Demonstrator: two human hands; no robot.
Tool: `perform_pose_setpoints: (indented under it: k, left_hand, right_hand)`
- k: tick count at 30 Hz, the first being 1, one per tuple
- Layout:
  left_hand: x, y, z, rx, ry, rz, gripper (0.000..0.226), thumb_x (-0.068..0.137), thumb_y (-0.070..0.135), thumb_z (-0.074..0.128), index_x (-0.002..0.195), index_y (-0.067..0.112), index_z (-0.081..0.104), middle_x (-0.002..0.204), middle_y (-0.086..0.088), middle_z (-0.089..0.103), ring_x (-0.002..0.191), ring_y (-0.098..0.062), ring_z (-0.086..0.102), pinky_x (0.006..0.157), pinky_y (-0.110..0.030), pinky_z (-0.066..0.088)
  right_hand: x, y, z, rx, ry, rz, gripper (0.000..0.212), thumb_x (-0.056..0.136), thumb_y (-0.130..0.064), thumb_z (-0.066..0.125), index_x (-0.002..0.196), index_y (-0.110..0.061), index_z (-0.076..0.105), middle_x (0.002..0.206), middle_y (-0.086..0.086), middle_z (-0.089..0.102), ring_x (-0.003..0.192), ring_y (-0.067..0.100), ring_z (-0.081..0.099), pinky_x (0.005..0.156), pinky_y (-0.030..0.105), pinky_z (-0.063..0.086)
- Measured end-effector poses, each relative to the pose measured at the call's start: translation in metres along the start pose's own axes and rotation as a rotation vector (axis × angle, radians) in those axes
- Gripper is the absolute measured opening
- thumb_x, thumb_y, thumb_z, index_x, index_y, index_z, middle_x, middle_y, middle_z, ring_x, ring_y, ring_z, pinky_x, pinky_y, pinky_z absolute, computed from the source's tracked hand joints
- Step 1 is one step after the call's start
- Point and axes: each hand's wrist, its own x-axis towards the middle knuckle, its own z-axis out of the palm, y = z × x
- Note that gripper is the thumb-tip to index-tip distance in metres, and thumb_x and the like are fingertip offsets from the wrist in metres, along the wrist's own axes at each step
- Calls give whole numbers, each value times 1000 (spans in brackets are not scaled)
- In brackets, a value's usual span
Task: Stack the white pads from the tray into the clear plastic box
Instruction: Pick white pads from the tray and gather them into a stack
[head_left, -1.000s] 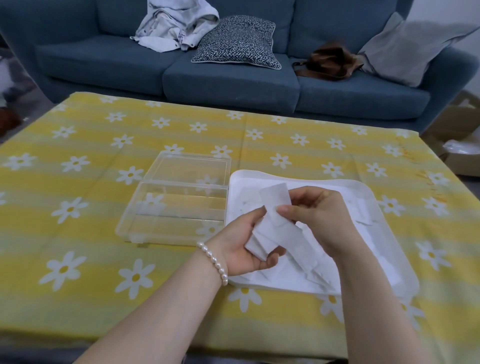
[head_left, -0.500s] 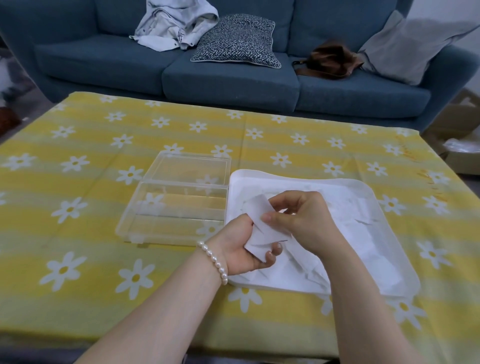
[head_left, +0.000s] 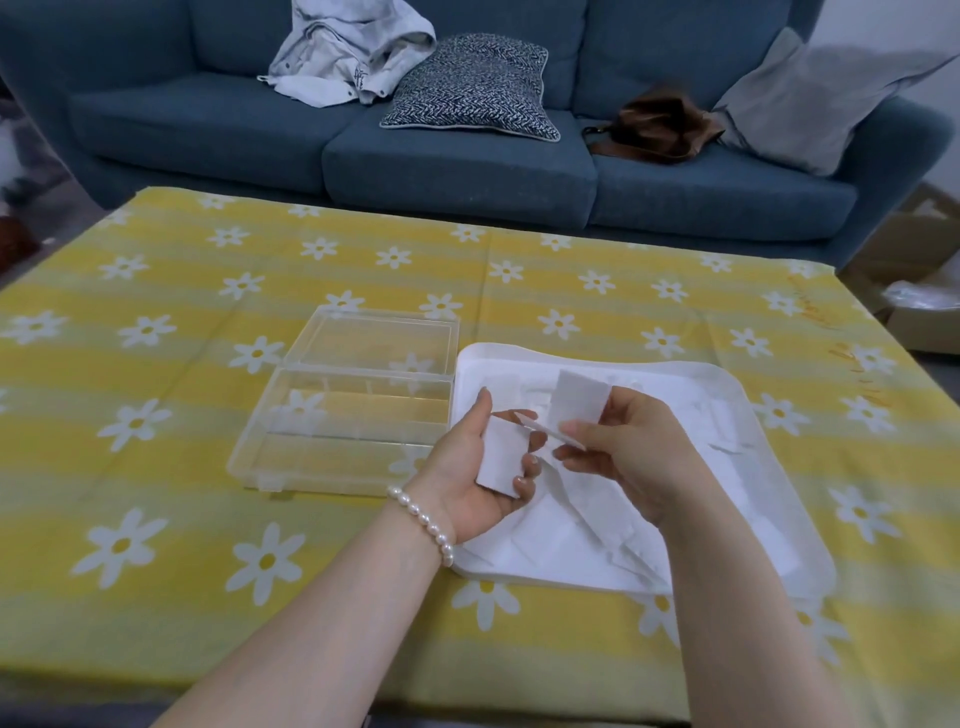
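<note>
A white tray (head_left: 727, 379) holds several loose white pads on the yellow daisy tablecloth. To its left lies the clear plastic box (head_left: 343, 431), lid open, nothing white visible inside. My left hand (head_left: 467, 467), palm up over the tray's left edge, grips a small stack of white pads (head_left: 501, 460) with curled fingers. My right hand (head_left: 628, 447) pinches a single white pad (head_left: 579, 410) upright, just right of the stack and a little apart from it.
The table (head_left: 208, 519) spreads wide to the left and front. Behind it stands a blue sofa (head_left: 457, 166) with a patterned cushion (head_left: 467, 88), crumpled clothing, a brown bag (head_left: 654, 127) and a grey pillow. Cardboard boxes sit at the far right.
My hands were pressed together on the pads; now they have parted. The left hand has opened palm up with the stack, and the right hand lifts one pad up beside it.
</note>
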Motion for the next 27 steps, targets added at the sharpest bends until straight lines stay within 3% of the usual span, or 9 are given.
perform_pose_setpoints:
  k: [6, 9, 10, 14, 18, 21, 23, 27]
  left_hand:
    - [8, 0, 4, -178, 57, 180, 53, 88, 66, 37, 89, 16, 57, 68, -4, 63, 52, -16, 55, 43, -20, 42]
    - [13, 2, 4, -202, 45, 256, 69, 86, 71, 28, 113, 14, 57, 103, -11, 69, 89, -26, 65, 71, -31, 52]
    - [14, 2, 4, -212, 44, 263, 73, 86, 71, 26, 119, 12, 56, 106, -13, 69, 94, -27, 66, 77, -33, 52]
    - [16, 1, 5, -249, 64, 288, 63, 87, 70, 27, 100, 17, 59, 73, -6, 72, 65, -21, 70, 73, -35, 51]
    - [16, 2, 4, -260, 37, 293, 61, 84, 71, 35, 98, 17, 57, 73, -7, 73, 66, -21, 71, 81, -38, 50]
    - [13, 3, 5, -227, -7, 283, 50, 75, 61, 55, 96, 16, 56, 68, -6, 71, 67, -17, 71, 72, -35, 54]
    - [14, 0, 4, -194, 4, 273, 30, 84, 43, 59, 95, 15, 57, 67, -5, 70, 65, -15, 71, 65, -33, 55]
    - [13, 5, -1, -229, 61, 245, 22, 95, 35, 52, 88, 15, 58, 76, -5, 62, 59, -17, 65, 61, -31, 54]
  right_hand:
    - [-7, 2, 26, 169, 331, -187, 25, 72, 11, 68, 65, -8, 53, 68, 11, 58, 60, 19, 60, 53, 25, 54]
    - [-12, 11, 49, 166, 407, -212, 28, 70, 7, 70, 58, -13, 54, 61, 4, 59, 62, 22, 60, 60, 34, 56]
    - [-13, 14, 55, 122, 436, -220, 28, 69, 4, 71, 57, -15, 54, 59, 1, 59, 63, 23, 60, 62, 35, 54]
    - [-11, 19, 64, -20, 460, -234, 26, 71, -3, 71, 57, -16, 54, 54, -8, 56, 52, 6, 53, 51, 17, 45]
    - [-9, 20, 65, -60, 447, -211, 26, 71, -2, 69, 57, -16, 53, 53, -6, 54, 56, 14, 55, 56, 26, 46]
    - [-9, 20, 65, -82, 439, -207, 24, 71, -3, 69, 58, -15, 53, 55, -2, 57, 61, 20, 59, 63, 35, 51]
    - [-9, 20, 65, -89, 425, -206, 23, 70, -5, 70, 58, -16, 54, 55, -3, 57, 62, 20, 59, 64, 36, 52]
    - [-10, 17, 60, -7, 434, -273, 27, 67, -10, 79, 57, -19, 56, 49, -12, 56, 50, 4, 54, 51, 17, 44]
